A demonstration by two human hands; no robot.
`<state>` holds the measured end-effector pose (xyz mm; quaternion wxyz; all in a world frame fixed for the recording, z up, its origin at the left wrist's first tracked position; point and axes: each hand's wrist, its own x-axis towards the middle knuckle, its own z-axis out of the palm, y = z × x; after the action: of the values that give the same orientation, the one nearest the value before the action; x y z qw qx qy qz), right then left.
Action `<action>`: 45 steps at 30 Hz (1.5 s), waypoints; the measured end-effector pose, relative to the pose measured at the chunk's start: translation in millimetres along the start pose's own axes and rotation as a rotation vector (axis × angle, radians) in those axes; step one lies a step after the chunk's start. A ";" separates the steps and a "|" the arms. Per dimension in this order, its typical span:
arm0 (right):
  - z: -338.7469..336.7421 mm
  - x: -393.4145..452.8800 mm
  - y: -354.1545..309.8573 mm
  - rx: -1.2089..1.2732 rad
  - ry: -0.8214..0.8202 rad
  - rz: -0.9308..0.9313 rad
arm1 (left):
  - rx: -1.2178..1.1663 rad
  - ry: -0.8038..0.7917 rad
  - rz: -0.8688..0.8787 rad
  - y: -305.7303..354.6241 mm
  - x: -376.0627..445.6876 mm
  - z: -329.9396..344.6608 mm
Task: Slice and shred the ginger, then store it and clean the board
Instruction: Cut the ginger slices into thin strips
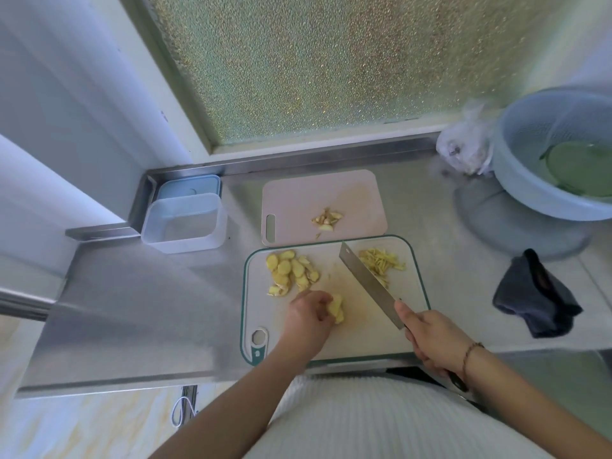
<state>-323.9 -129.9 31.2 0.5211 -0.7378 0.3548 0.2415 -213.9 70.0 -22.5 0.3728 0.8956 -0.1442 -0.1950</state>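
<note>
While a clear empty container (184,223) and its blue lid (188,187) wait at ten o'clock from the green-rimmed cutting board (334,346), the work itself is in the shredding stage. On that board, a heap of ginger slices (291,272) lies at eleven o'clock, not yet cut into strips. Just below it the left hand (309,314) has its fingers curled round a small stack of ginger (337,308), pinning it near the board's middle. To the right, the cleaver (371,283) slants from twelve o'clock down to four, and I cannot tell whether its edge rests on the board or hangs just above it. The right hand (427,339) is wrapped round the handle, forefinger laid along the blade. Beyond the blade, at one o'clock, sits a pile of finished ginger shreds (381,261). A pink board (298,197) with trimmings (327,218) lies behind, at twelve. At three o'clock are a dark cloth (536,299) and, further back, a blue basin (559,154).

I judge the next move to be bringing the blade across to the held stack and cutting fine strips, fingertips tucked back from the edge. Storing and board cleaning remain.
</note>
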 end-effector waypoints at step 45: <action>-0.7 4.5 8.7 -0.045 -0.079 -0.052 | 0.150 0.318 0.128 -6.4 4.3 -2.1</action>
<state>-327.8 -133.6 23.0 0.5241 -0.7481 0.3093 0.2646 -208.4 73.8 -26.8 0.3349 0.9294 -0.1543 -0.0154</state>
